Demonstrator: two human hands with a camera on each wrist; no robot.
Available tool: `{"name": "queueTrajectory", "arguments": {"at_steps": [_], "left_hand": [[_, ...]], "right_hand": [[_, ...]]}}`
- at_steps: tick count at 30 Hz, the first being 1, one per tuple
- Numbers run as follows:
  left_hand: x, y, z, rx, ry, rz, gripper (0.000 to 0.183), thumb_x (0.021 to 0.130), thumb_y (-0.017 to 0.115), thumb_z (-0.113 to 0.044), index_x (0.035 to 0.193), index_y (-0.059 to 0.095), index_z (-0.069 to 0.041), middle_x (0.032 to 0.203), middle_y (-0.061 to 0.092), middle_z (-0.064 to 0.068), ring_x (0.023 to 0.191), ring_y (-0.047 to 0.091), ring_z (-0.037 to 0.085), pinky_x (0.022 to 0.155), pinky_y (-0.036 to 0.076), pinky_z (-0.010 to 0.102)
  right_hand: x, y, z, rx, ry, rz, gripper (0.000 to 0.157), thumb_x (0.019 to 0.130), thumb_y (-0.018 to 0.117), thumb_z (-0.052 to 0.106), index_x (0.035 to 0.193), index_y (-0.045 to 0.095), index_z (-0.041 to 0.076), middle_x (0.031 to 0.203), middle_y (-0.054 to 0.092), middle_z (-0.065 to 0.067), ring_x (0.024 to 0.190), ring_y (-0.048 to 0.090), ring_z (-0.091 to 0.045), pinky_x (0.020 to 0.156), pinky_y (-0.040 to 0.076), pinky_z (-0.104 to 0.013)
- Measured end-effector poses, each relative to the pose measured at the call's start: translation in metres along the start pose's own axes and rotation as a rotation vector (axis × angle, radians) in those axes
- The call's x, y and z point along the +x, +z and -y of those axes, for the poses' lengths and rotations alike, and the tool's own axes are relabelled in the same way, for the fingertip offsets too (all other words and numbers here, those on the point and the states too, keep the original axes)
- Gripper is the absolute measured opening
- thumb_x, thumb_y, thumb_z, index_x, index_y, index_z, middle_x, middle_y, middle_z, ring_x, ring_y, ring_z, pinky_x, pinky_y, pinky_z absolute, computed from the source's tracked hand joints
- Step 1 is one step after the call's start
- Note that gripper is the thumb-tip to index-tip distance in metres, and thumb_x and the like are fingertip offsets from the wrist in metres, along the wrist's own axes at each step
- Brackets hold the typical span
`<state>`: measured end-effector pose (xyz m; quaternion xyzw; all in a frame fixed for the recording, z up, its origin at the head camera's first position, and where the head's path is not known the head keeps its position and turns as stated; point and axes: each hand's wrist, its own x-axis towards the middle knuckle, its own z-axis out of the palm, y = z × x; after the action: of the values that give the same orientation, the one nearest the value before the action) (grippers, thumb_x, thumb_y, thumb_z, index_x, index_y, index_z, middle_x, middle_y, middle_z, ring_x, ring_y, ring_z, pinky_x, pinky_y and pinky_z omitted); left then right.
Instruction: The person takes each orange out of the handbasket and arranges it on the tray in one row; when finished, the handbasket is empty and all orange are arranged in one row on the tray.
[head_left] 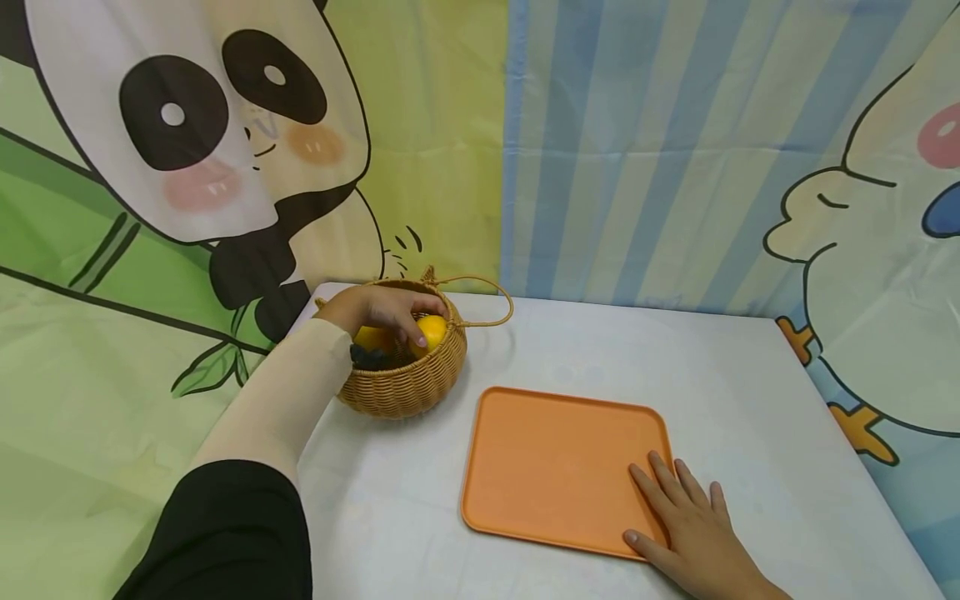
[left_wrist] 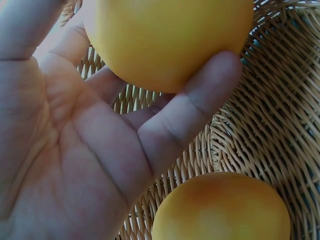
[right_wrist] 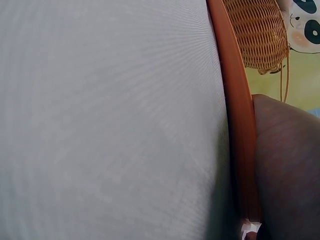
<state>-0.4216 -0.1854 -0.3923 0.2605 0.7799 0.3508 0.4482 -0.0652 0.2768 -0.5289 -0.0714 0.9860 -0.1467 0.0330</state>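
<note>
Held fruit [head_left: 431,332]: smooth, rounded, glossy yellow; within the wicker basket [head_left: 405,396], near its right rim
Left hand [head_left: 384,307]: grasping the held fruit between thumb and fingers
Right hand [head_left: 693,525]: grip released; fingers spread at the orange tray [head_left: 562,475]'s edge
Count: two yellow fruits, the second fruit [head_left: 375,338] beside; one dark item [head_left: 369,358]; one basket; one tray

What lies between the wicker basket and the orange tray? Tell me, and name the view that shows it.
A bare stretch of white tabletop lies between the wicker basket and the orange tray; the head view shows it.
</note>
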Motion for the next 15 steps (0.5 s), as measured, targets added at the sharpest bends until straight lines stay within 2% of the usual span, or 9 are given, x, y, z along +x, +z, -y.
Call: {"name": "queueTrajectory", "arguments": {"at_steps": [9,15], "left_hand": [[-0.007,-0.002,0.002,-0.035,0.063,0.037,0.054,0.089,0.081,-0.006,0.136,0.055,-0.012,0.128,0.054,0.014,0.106,0.055,0.028,0.074,0.055,0.033],[-0.014,-0.002,0.000,-0.041,0.040,0.035,0.058,0.089,0.082,-0.010,0.140,0.055,-0.014,0.132,0.053,0.014,0.105,0.056,0.028,0.075,0.057,0.035]], "right_hand": [[0.000,0.001,0.000,-0.012,-0.002,-0.003,0.091,0.094,0.062,0.076,0.166,0.042,0.024,0.174,0.027,-0.017,0.156,0.020,-0.054,0.106,0.012,-0.089],[0.000,0.001,0.000,-0.012,-0.002,-0.004,0.091,0.094,0.061,0.077,0.166,0.042,0.025,0.174,0.027,-0.016,0.156,0.020,-0.054,0.107,0.012,-0.089]]}}
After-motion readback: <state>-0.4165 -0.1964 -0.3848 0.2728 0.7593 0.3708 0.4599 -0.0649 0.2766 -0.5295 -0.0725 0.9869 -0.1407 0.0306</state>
